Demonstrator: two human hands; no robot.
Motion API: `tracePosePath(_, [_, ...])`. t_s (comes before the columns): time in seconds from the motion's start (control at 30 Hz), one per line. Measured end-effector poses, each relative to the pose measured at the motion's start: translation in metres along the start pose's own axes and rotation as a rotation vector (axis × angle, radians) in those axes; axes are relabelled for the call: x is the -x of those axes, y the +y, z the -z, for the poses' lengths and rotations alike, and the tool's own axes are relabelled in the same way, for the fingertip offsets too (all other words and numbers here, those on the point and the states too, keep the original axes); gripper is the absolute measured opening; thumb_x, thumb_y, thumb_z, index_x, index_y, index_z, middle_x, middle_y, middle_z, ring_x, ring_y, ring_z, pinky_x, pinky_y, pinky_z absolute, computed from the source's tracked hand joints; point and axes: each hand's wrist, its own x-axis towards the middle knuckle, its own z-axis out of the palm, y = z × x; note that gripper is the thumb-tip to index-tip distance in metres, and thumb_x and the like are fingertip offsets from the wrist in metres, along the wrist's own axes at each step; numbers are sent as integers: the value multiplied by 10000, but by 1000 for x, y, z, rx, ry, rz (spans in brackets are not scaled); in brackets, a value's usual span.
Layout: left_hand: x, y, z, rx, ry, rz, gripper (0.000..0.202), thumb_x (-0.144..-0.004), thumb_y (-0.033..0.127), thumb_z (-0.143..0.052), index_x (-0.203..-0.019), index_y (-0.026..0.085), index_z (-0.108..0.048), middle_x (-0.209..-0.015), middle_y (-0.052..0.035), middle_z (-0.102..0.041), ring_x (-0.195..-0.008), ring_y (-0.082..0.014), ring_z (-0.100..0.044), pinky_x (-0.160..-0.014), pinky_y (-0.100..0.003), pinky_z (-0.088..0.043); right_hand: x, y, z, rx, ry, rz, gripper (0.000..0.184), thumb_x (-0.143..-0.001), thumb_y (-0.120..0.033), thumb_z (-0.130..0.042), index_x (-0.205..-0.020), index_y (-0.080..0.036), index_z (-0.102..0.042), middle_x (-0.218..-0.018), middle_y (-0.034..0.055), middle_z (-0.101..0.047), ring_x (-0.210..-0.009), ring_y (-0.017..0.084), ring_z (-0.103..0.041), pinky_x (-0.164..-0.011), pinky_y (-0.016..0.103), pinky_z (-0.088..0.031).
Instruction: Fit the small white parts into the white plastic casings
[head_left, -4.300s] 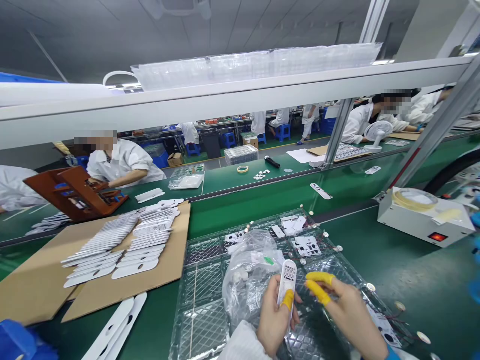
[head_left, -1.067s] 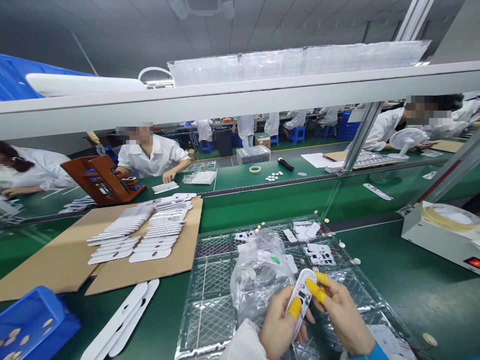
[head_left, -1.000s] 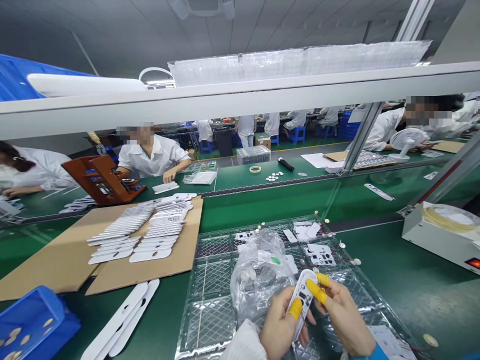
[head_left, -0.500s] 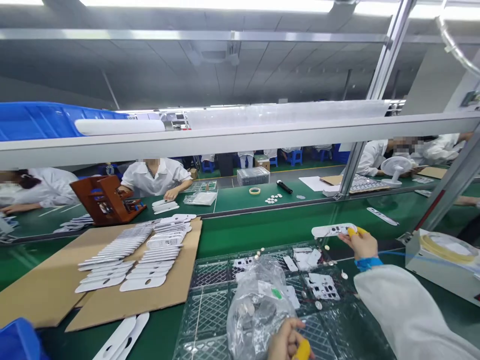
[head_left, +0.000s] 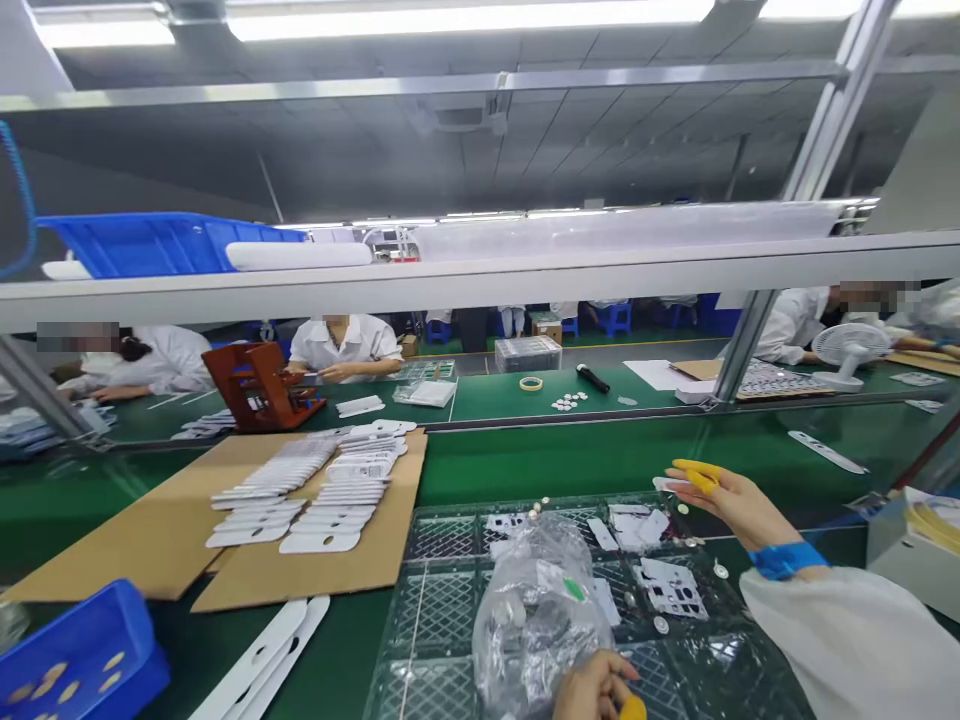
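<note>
My right hand, with yellow finger cots and a blue wristband, is stretched out past the far edge of a clear plastic grid tray. A white plastic panel shows edge-on at its fingertips, mostly hidden. My left hand sits low at the picture's bottom edge, beside a clear plastic bag of small parts, with one yellow cot showing. Nothing is visible in it. White printed plastic pieces and small round discs lie on the tray.
Cardboard sheets with rows of white panels lie to the left on the green belt. A blue crate sits at lower left. A grey box stands at right. Co-workers sit beyond a white overhead shelf.
My right hand has moved away from the left hand, out to the far right over the tray edge, carrying the white panel. My left hand has dropped to the bottom edge. The view has tilted upward.
</note>
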Motion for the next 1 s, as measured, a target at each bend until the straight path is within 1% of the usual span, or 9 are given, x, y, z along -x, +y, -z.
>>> tracePosePath(0.03, [4,2,-4,-39,19,-14,331,-651,371,-606,-909,165,-587,-689,8,-608,-514,-70,-481,-511,-180,-336,15,-7,-11,21,-103,4,272,-802,-337,-581,-1027,-187,-601,-1025,105,-637,-866,237,-628,-810,365,-491])
tracePosePath(0.17, [27,15,-12,-207,91,-80,320,-618,261,-623,-919,153,-610,-728,-17,-621,-565,-96,-521,-505,-184,-371,87,-25,-69,322,-858,117,294,-882,-346,-442,-1075,-191,-601,-1044,96,-639,-900,238,-612,-819,387,-482])
tracePosePath(0.23, [45,23,-10,-240,39,-112,316,-623,225,-609,-931,153,-623,-754,-27,-634,-603,-114,-551,-525,-191,-398,113,-13,-99,540,-983,284,273,-873,-241,-421,-1042,-211,-633,-999,68,-655,-926,227,-594,-840,370,-461])
tracePosePath(0.3, [67,31,-3,-256,-17,-153,319,-622,188,-598,-938,154,-636,-774,-34,-651,-641,-132,-578,-548,-200,-419,125,13,-126,706,-937,441,311,-827,-141,-419,-1036,-203,-641,-1038,70,-645,-990,225,-563,-889,358,-424])
tracePosePath(0.37, [92,38,11,-265,61,-203,297,-667,165,-551,-951,159,-638,-792,-41,-666,-677,-143,-596,-583,-210,-439,125,45,-149,791,-865,513,365,-788,-80,-404,-1064,-171,-624,-1103,91,-619,-1052,226,-530,-928,346,-389])
tracePosePath(0.5, [135,41,70,-439,545,-273,296,-792,136,-389,-990,197,-601,-854,-27,-669,-756,-134,-608,-692,-223,-468,111,94,-181,881,-789,505,362,-771,-90,-418,-1092,-123,-583,-1080,137,-611,-1045,270,-536,-902,371,-397])
tracePosePath(0.6, [164,30,134,-787,942,-135,370,-706,34,-397,-967,207,-593,-909,-16,-651,-840,-147,-593,-783,-252,-463,107,110,-192,946,-751,494,312,-750,-85,-430,-1017,-125,-587,-947,135,-641,-942,294,-588,-830,384,-427])
tracePosePath(0.77, [199,6,212,-950,1285,109,318,-696,34,-424,-933,147,-604,-984,-101,-578,-1007,-252,-486,-910,-398,-375,109,114,-189,994,-720,503,277,-744,-51,-389,-917,-172,-569,-811,102,-637,-836,287,-615,-730,361,-435])
tracePosePath(1.0, [204,-9,244,-1070,1431,359,448,-770,188,-476,-1215,152,-447,-1243,-129,-467,-1160,-284,-359,-966,-450,-272,141,70,-144,966,-809,508,173,-758,-112,-395,-752,-210,-538,-765,72,-611,-674,236,-579,-625,346,-427])
